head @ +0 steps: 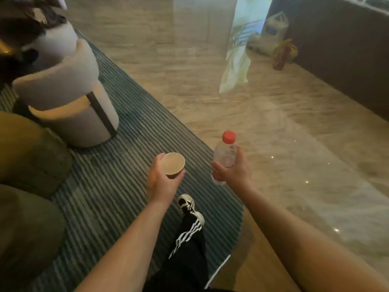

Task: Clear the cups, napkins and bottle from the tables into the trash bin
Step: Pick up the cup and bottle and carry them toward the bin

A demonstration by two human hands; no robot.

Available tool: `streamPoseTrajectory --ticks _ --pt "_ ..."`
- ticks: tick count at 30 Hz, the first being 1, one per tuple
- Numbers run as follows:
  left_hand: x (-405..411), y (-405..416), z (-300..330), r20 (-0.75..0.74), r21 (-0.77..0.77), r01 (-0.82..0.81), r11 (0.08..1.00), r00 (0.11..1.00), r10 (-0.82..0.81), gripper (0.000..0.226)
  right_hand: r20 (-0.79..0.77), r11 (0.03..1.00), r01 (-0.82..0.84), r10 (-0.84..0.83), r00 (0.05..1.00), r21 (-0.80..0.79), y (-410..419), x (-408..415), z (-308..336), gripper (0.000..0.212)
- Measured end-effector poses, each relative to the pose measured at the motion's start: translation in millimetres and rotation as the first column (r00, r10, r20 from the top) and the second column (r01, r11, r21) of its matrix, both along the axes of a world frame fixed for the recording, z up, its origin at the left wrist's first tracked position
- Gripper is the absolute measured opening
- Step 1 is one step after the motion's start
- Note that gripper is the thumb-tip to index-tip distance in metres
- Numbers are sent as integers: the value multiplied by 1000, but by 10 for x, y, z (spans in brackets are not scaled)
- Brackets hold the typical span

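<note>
Over striped rug [117, 186], hands hold cup [173, 164], bottle [225, 154].

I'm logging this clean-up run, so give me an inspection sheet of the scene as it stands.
Surface: striped rug meets glossy pale floor; no table in view.
Job's things: paper cup, upright; clear bottle with red cap. No bin seen.
Clutter: bags by the far wall.
Grippers: left hand holds the cup; right hand holds the bottle.
Cables: nothing seen.
Surroundings: round pale stool, green seat.
</note>
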State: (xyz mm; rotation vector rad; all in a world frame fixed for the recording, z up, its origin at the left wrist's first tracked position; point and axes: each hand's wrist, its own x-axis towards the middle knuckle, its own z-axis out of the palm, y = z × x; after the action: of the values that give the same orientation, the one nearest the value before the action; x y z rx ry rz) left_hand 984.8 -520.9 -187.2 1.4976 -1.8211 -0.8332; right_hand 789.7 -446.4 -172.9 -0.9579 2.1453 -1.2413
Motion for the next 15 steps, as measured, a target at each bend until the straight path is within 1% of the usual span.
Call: streamPoseTrajectory --ticks 2,4,7,9,15 --pt "-236 -565 -73 8 -6 -24 1000 1000 24 70 -17 999 -20 20 1000 26 -617 -275 -66 82" --pt "-466 -1189 -108 5 -6 -57 998 998 57 70 -4 998 -56 56 998 31 -1302 -552 -86 81" --pt "-781 -2127 -42 2 3 -109 994 994 109 70 40 994 -100 98 994 43 -2352 -897 31 81" --pt "-938 -2686 41 13 -4 -133 991 991 133 71 39 994 -103 101 994 35 -2975 -1066 141 81" --pt "-1283 -4023 234 21 -3 -210 978 977 210 71 61 989 -148 147 987 20 -4420 -1407 262 82"
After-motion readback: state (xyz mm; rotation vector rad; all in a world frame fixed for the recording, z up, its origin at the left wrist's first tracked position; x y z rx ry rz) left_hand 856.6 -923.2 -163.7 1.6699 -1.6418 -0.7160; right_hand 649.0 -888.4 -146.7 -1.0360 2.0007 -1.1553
